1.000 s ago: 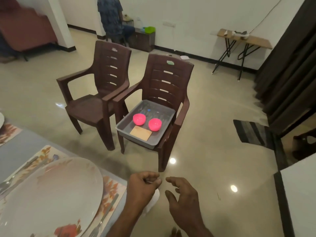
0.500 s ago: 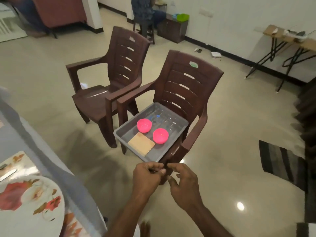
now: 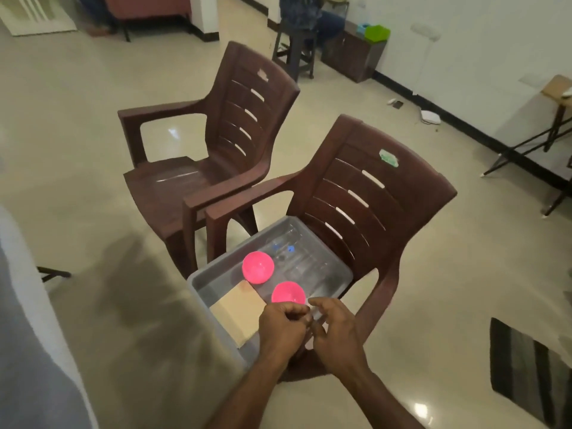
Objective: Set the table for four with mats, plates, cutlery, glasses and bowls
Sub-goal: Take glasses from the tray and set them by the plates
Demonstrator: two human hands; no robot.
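An empty brown chair (image 3: pixel 198 168) stands left of a second chair (image 3: pixel 371 193) whose seat carries a grey tray (image 3: pixel 201 283) holding two pink bowls (image 3: pixel 257 267), clear glasses (image 3: pixel 297 258) and a tan card (image 3: pixel 238 311). Over the tray's near end, the left hand (image 3: pixel 283 326) is curled into a fist; whether it holds anything cannot be told. Just beside it, the right hand (image 3: pixel 335 328) hangs with loosely bent fingers, gripping nothing.

Two bare forearms reach in from the bottom edge, with no sleeve, watch or bracelet on either as far as the picture shows. The left hand (image 3: pixel 283 325) and the right hand (image 3: pixel 335 331) wear no gloves. No ring shows on the visible fingers, though motion blur softens the fingertips.
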